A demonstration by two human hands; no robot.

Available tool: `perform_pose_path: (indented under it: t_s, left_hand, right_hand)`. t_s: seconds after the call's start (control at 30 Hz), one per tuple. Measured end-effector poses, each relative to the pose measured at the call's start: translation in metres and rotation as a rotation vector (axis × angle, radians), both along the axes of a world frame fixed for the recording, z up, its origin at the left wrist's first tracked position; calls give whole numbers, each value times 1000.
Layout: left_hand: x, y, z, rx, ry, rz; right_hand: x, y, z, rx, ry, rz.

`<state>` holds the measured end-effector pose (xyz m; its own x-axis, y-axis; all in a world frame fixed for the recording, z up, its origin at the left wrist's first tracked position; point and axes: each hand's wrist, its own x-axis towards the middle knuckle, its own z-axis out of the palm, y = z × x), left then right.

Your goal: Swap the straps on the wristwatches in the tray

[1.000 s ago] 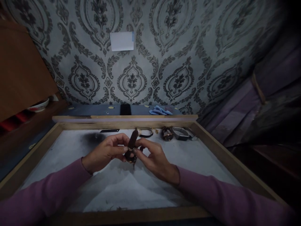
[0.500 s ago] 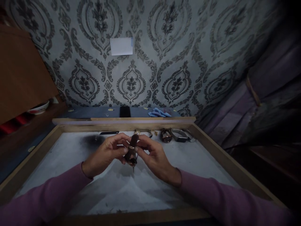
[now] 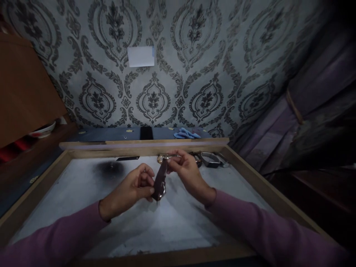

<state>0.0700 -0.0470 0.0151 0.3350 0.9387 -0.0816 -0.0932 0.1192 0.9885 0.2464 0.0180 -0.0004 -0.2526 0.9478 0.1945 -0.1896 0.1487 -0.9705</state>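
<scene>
The right hand (image 3: 185,167) partly hides the far watches (image 3: 198,158), and the right edge cuts off the curtain (image 3: 314,92).

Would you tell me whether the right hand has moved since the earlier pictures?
Yes, the right hand has moved toward the far wooden rim, and now partly hides the brown watch near it.

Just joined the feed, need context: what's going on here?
A person is holding a dark-strapped watch above a shallow wooden-framed tray. The left hand pinches it near the case; the right hand is at the strap's upper end. More watches, including a grey-banded one, lie by the tray's far edge, along with a flat black item.
</scene>
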Motion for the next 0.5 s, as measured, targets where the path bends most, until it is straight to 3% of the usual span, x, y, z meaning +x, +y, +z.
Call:
perform_pose_path:
  t_s: [0.23,0.5]
  left_hand:
    - [-7,2,9,151,7,-59]
    - [-13,7,-1,253,6,-78]
  right_hand:
    - [9,16,3,-38,69,-35]
    - [11,20,0,-93,139,-32]
